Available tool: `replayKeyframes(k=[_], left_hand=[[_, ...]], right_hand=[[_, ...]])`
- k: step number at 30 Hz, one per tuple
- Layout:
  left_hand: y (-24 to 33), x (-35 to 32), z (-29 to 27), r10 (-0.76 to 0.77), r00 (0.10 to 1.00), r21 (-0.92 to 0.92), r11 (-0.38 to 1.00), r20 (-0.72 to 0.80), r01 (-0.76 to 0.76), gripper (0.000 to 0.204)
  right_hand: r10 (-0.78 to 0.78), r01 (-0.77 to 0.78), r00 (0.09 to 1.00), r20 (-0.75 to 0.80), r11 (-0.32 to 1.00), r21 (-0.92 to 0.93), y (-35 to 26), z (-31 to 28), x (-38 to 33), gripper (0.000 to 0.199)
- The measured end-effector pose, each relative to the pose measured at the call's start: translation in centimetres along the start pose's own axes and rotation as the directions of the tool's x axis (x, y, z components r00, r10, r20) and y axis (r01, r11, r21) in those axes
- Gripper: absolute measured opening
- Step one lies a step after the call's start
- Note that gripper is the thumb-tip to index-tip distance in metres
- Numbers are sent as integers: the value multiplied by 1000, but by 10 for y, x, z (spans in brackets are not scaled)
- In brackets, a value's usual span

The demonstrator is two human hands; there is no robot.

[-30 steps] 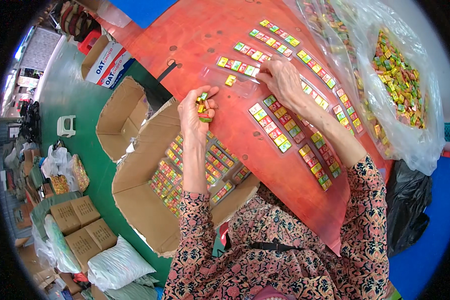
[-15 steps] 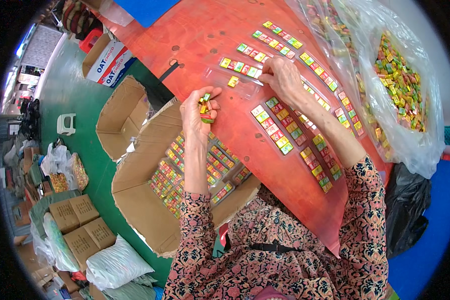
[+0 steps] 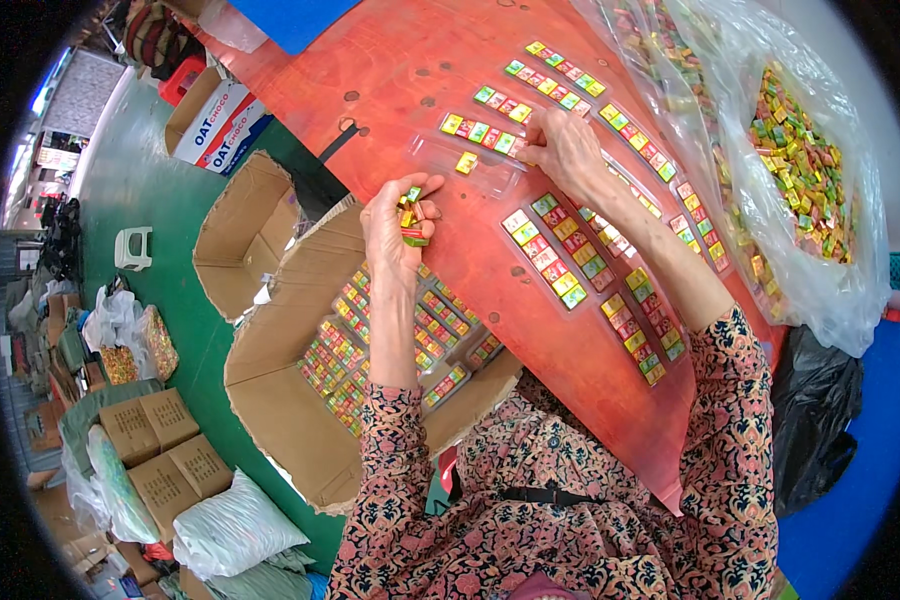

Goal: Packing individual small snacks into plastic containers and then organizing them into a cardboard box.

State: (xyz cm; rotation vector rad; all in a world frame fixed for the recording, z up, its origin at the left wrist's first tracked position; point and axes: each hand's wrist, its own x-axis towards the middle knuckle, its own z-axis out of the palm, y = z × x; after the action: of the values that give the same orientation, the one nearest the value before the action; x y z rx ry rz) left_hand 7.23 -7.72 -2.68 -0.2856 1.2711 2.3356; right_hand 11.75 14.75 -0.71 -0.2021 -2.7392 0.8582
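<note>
Here, left hand [image 3: 392, 222] clasping packets [image 3: 414, 236] (at least three), right hand [image 3: 570, 155], grip unclear, by one tray [image 3: 494, 180]

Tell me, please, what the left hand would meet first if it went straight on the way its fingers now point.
The left hand would probably first meet the clear plastic tray under the lone yellow piece, though the hand's height above the red table is unclear, so it might pass over.
</note>
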Motion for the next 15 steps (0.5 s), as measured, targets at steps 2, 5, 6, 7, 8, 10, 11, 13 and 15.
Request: replayKeyframes(k=[2, 5, 6, 7, 8, 10, 11, 13, 15], left_hand=[[1, 0, -2, -15, 1000, 8, 1000, 11, 15, 24], [0, 2, -2, -29, 999, 15, 999, 25, 29, 23], [0, 2, -2, -25, 999, 14, 1000, 26, 24, 23], [1, 1, -3, -25, 999, 14, 1000, 26, 24, 23], [1, 1, -2, -21, 999, 19, 1000, 26, 21, 23], [2, 0, -1, -19, 999, 24, 1000, 26, 18, 23], [4, -2, 1, -24, 1000, 12, 1000, 3, 24, 23], [6, -3, 1, -30, 999, 2, 1000, -20, 30, 24], [9, -5, -2, -16, 999, -14, 1000, -51, 16, 25]], right_hand=[[-6, 6, 1000, -8, 1000, -2, 0, 0, 0, 19], [-23, 23, 999, -25, 1000, -18, 1, 0, 1, 21], [-38, 36, 998, -40, 999, -32, 0, 1, 1, 22], [-52, 49, 997, -56, 998, -46, 0, 2, 1, 22], [-51, 48, 997, -56, 998, -46, 0, 2, 1, 22], [-72, 66, 992, -100, 996, -64, 1, 3, 0, 20], [-71, 65, 992, -100, 996, -64, 0, 4, 0, 20], [-55, 58, 996, -74, 998, 38, -2, 5, 0, 18], [-18, 22, 999, -42, 995, 96, 0, 7, 0, 16]])
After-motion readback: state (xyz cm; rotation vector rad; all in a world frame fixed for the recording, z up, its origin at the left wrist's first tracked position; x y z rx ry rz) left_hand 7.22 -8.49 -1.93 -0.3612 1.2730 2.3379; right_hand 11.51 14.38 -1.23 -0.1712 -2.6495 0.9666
